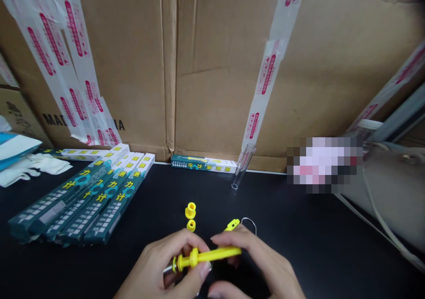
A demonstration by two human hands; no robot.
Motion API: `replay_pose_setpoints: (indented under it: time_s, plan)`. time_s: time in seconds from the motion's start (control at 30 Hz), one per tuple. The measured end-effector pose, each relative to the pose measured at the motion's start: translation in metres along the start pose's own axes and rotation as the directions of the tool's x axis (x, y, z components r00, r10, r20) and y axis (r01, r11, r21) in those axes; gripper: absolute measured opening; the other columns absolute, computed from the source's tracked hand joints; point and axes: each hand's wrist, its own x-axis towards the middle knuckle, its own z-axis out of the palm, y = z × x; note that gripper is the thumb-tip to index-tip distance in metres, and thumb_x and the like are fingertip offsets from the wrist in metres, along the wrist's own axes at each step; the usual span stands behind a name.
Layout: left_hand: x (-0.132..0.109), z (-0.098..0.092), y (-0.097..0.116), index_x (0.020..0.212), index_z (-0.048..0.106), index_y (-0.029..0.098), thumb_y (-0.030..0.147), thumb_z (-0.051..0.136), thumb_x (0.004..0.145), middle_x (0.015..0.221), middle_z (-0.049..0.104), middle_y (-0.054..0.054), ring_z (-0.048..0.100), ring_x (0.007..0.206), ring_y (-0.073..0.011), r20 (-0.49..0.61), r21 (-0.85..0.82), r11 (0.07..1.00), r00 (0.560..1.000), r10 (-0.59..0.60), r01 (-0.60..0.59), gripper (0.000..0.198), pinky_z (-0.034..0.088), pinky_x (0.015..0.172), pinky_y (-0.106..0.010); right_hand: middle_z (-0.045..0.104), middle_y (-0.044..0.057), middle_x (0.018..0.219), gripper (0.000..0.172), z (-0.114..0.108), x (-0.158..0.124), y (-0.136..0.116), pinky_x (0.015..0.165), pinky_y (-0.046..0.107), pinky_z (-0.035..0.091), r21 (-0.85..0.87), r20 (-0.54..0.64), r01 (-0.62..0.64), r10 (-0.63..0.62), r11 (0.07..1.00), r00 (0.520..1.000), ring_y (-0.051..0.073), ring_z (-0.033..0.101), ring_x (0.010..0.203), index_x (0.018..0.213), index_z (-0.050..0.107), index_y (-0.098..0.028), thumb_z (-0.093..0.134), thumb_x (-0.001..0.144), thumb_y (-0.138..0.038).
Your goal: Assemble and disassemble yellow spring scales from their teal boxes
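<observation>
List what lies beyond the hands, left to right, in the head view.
white cloth gloves, teal boxes with yellow lettering, yellow plastic collars, clear tube, beige bag

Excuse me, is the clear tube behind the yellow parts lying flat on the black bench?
No, the clear tube stands tilted, with only its lower end on the black bench, its upper end against the cardboard box.
</observation>
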Motion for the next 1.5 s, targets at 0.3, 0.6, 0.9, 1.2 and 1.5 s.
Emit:
replay_pose_setpoints:
  time_s: [0.3, 0.6, 0.9, 1.2, 1.5]
  plan:
    - [0.003, -0.004, -0.014, 0.098, 0.06, 0.023, 0.056, 0.051, 0.098, 0.074, 0.055, 0.004, 0.028, 0.049, -0.0082, -0.053, -0.236, 0.971, 0.997, -0.047, 0.033, 0.034, 0.022, 0.044, -0.02, 0.064, 0.004, 0.096, 0.034, -0.024, 0.009, 0.011, 0.076, 0.028, 0.057, -0.201, -0.044, 0.139, -0.151, 0.97, 0.988, 0.018, 0.063, 0.089, 0.118, 0.059, -0.022, 0.046, 0.094, -0.001]
    - [0.0, -0.002, -0.002, 0.103, 0.068, 0.023, 0.065, 0.062, 0.089, 0.063, 0.047, 0.006, 0.034, 0.054, -0.0099, -0.184, -0.143, 0.99, 0.982, -0.033, 0.006, 0.045, 0.026, 0.047, -0.021, 0.067, 0.01, 0.107, 0.03, -0.021, 0.015, 0.017, 0.078, 0.044, 0.061, -0.431, 0.109, 0.112, -0.072, 0.895, 0.991, 0.026, 0.062, 0.099, 0.115, 0.063, -0.021, 0.048, 0.093, -0.007]
    - [0.002, -0.003, -0.003, 0.094, 0.061, 0.02, 0.083, 0.055, 0.083, 0.056, 0.057, 0.005, 0.038, 0.044, -0.0072, -0.166, -0.322, 0.944, 0.978, -0.128, 0.069, 0.064, 0.025, 0.037, -0.015, 0.069, 0.01, 0.114, 0.036, -0.02, 0.013, 0.022, 0.084, 0.05, 0.061, -0.435, 0.114, 0.054, -0.005, 0.899, 0.993, 0.028, 0.061, 0.105, 0.122, 0.064, -0.022, 0.047, 0.094, -0.008]
    - [0.002, -0.004, 0.002, 0.089, 0.059, 0.019, 0.088, 0.061, 0.073, 0.048, 0.048, 0.009, 0.032, 0.038, -0.0045, -0.142, -0.315, 0.945, 0.981, -0.135, 0.084, 0.071, 0.026, 0.036, -0.013, 0.074, 0.008, 0.111, 0.029, -0.024, 0.015, 0.006, 0.087, 0.039, 0.06, -0.344, 0.203, 0.27, -0.21, 0.899, 0.956, 0.025, 0.061, 0.104, 0.117, 0.07, -0.02, 0.058, 0.094, -0.008]
    - [0.0, -0.004, 0.001, 0.097, 0.07, 0.019, 0.078, 0.054, 0.087, 0.049, 0.049, 0.008, 0.033, 0.041, -0.0078, -0.065, -0.162, 0.98, 0.99, -0.127, 0.115, 0.062, 0.025, 0.04, -0.019, 0.079, -0.003, 0.11, 0.008, -0.016, 0.011, 0.004, 0.09, 0.035, 0.052, -0.441, 0.303, 0.485, -0.383, 0.755, 0.873, 0.022, 0.062, 0.107, 0.104, 0.075, -0.022, 0.073, 0.096, -0.023]
